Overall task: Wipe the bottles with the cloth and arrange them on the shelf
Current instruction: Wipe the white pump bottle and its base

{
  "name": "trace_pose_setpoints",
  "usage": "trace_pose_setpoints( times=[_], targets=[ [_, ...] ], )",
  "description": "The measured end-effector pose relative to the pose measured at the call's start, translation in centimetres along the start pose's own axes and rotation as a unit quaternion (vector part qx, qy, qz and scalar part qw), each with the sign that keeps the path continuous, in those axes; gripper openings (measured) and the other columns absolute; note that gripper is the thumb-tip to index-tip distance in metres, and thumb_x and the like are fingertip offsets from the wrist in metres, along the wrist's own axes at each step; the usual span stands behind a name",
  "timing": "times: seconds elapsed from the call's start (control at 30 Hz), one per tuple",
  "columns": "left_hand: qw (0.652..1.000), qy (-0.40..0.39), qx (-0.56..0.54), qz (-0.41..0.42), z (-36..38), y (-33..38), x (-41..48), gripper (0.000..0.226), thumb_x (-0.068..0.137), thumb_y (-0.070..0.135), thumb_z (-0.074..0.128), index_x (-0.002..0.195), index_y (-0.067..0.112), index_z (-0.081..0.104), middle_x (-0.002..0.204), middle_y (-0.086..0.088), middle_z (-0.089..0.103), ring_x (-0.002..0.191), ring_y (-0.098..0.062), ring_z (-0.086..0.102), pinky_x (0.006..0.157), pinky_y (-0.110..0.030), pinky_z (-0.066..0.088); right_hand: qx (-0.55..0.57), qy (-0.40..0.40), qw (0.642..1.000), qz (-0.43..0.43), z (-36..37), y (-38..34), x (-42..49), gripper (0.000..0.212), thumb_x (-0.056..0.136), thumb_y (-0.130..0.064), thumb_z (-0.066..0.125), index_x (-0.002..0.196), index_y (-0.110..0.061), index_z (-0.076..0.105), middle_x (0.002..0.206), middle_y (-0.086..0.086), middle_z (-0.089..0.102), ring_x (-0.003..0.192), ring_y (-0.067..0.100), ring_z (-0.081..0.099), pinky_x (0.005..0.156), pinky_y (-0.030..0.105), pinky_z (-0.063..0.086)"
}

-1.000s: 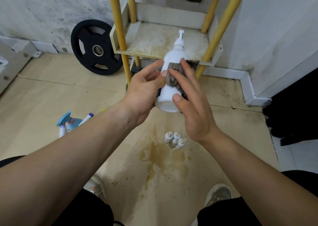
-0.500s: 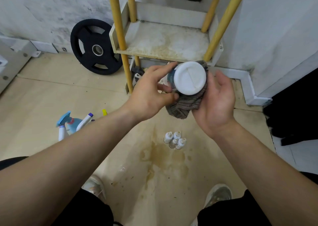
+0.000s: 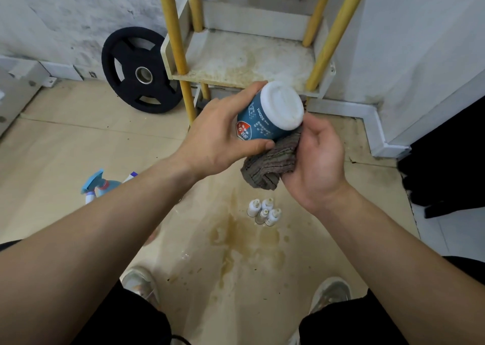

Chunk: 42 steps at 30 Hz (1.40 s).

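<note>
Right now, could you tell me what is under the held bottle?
A cloth in the right hand sits under the bottle, which the left hand grips. The bottle hides part of it.

Left hand [image 3: 215,140] grips bottle [image 3: 262,125]; right hand [image 3: 319,161] holds cloth [image 3: 270,166]; forearms extended

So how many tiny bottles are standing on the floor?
4 tiny bottles, huddled on the floor below the cloth: back left, back right, front left, front right. The left arm may hide others.
</note>
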<state>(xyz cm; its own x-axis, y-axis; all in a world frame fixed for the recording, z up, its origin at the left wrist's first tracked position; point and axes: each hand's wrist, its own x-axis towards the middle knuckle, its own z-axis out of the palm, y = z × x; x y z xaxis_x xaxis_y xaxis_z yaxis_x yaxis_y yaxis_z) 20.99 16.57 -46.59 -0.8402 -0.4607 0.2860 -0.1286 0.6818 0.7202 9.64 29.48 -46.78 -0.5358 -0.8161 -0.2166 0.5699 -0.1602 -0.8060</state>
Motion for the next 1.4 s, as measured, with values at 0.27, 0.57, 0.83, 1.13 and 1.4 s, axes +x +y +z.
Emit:
trace_pose_setpoints(
  times=[0.27,0.57,0.83,1.13,1.4],
  targets=[
    [0.996,-0.029,-0.068,-0.042,1.1,0.2,0.1,0.086,0.076,0.050,0.083,0.150,0.032,0.043,0.135,0.014,0.060,0.125,-0.014,0.056,0.103,-0.045,0.049,-0.066,0.076,0.994,-0.046,-0.1,-0.1,0.5,0.067,0.090,-0.043,0.051,0.140,0.000,0.051,0.139,0.026,0.058,0.130,0.038,0.057,0.113,0.060,0.040],
    [0.995,-0.082,-0.040,-0.035,0.6,0.1,0.1,0.070,0.072,0.053,0.081,0.134,0.031,0.055,0.116,0.006,0.066,0.108,-0.017,0.062,0.093,-0.048,0.052,-0.259,0.035,0.955,-0.137,-0.3,-1.4,0.4,0.050,0.092,-0.039,0.045,0.131,-0.012,0.060,0.123,0.006,0.067,0.113,0.019,0.065,0.094,0.038,0.054],
    [0.995,-0.082,-0.021,-0.046,0.5,0.3,0.0,0.062,0.070,0.054,0.081,0.125,0.037,0.059,0.106,0.007,0.068,0.099,-0.015,0.065,0.085,-0.046,0.055,-0.427,-0.032,0.886,-0.176,-0.6,-0.8,-0.7,0.059,0.095,-0.048,0.043,0.149,-0.025,0.042,0.135,-0.006,0.059,0.122,0.007,0.059,0.099,0.033,0.052],
    [0.993,-0.097,-0.004,-0.063,-0.1,0.6,-0.1,0.049,0.073,0.050,0.082,0.116,0.037,0.063,0.098,0.011,0.070,0.088,-0.009,0.067,0.079,-0.044,0.055,-0.529,-0.018,0.825,-0.197,-0.6,-0.2,-1.1,0.066,0.097,-0.044,0.044,0.157,-0.019,0.033,0.145,-0.002,0.055,0.127,0.011,0.057,0.097,0.032,0.054],
    [0.986,-0.101,-0.064,-0.117,-0.3,-0.5,-0.4,0.045,0.071,0.040,0.088,0.111,0.041,0.067,0.096,0.015,0.072,0.089,-0.003,0.068,0.086,-0.038,0.056,-0.541,-0.063,0.806,-0.232,-1.2,0.0,-1.1,0.052,0.102,-0.023,0.039,0.153,-0.016,0.043,0.144,0.004,0.058,0.120,0.031,0.062,0.093,0.033,0.050]
  ],
)
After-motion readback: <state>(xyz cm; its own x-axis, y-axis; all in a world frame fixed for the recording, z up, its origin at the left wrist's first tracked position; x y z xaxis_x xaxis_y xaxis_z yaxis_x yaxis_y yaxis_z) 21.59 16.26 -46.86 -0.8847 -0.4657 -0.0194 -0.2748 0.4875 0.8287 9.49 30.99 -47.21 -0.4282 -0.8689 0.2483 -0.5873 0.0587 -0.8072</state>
